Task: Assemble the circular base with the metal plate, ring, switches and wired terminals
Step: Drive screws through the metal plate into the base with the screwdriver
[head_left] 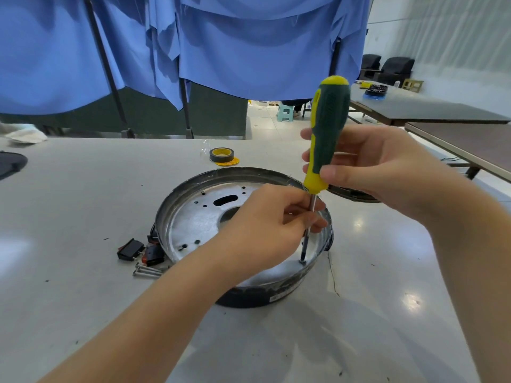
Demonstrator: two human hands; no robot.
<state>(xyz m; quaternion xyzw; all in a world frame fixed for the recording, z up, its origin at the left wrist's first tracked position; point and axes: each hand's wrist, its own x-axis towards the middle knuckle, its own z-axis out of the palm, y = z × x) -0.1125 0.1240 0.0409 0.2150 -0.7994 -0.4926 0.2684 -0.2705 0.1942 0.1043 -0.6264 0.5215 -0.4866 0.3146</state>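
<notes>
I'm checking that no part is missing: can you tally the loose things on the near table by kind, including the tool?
Screwdriver: 1
Base with plate: 1
Tape roll: 1
Black switches: 2
Long screws: about 3, bunched together so hard to separate
Total: about 8

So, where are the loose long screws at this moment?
In the head view, the long screws lie on the table left of the circular base, just in front of the two black switches.
</notes>
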